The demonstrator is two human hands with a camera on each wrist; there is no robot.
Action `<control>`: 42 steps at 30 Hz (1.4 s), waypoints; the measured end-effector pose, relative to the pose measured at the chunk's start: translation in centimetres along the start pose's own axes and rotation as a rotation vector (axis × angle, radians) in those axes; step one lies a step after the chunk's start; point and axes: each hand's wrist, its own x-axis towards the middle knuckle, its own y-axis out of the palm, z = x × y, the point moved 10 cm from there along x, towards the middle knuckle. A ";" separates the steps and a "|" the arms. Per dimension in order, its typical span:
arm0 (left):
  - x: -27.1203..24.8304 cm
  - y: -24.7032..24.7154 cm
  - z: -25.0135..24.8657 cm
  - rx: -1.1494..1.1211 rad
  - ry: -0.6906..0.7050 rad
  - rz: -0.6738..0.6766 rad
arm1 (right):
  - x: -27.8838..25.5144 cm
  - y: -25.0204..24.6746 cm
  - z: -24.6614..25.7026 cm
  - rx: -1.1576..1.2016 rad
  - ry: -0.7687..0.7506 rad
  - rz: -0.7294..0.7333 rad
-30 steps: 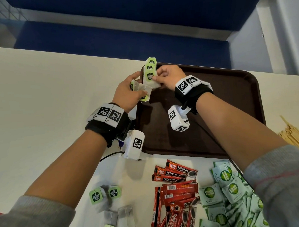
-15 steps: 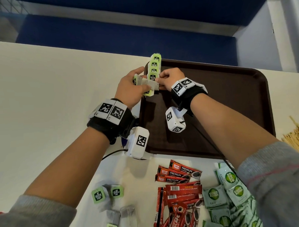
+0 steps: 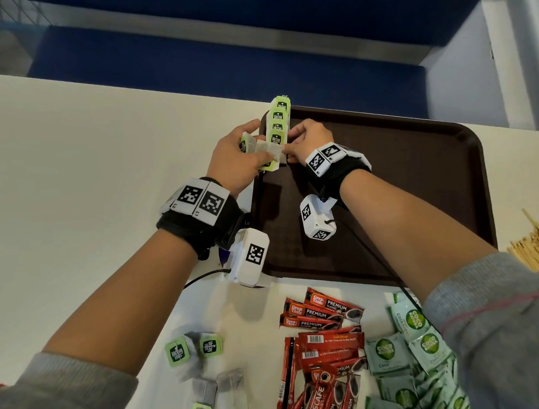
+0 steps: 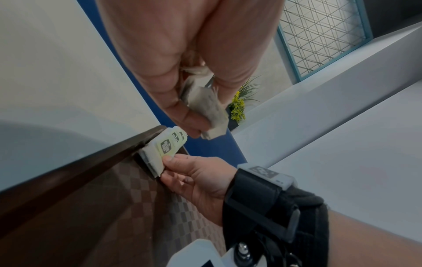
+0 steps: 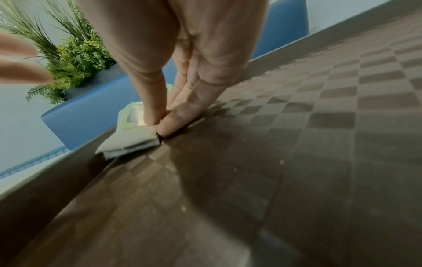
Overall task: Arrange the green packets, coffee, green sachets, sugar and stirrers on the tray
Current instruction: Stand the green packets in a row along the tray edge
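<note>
Row of green-tagged tea bags (image 3: 277, 120) stands on edge against the tray (image 3: 416, 198) far-left rim, prob. so the wall props them. Right hand (image 3: 308, 140) pinches the row's near end w/ thumb + fingertips, keeping it upright. Left hand (image 3: 238, 157) clutches more tea bags, fingers curled round them, ready to feed in. Tray holds nothing else; coffee sticks (image 3: 323, 335), green Coco sachets (image 3: 413, 346), stirrers (image 3: 535, 248) lie on the table (image 3: 75, 182).

Both bare forearms reach forward, wrists strapped. The left hand (image 3: 235, 156) seems curled around something; the right hand (image 3: 305, 139) pinches, thumb against fingertips (image 5: 170, 126).
</note>
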 end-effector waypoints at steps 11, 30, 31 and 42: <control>-0.2 0.0 -0.5 0.020 0.032 -0.021 | -1.1 -1.3 1.7 -0.067 -0.117 -0.020; -1.8 0.2 -0.5 0.003 0.007 -0.050 | -5.5 -1.6 4.1 0.507 -0.151 0.427; -1.9 0.2 -0.5 0.008 -0.001 -0.054 | -5.7 -1.5 4.0 0.462 -0.162 0.437; -2.0 -0.4 -0.7 0.115 0.033 -0.106 | -5.4 -1.9 3.6 -0.018 -0.272 0.318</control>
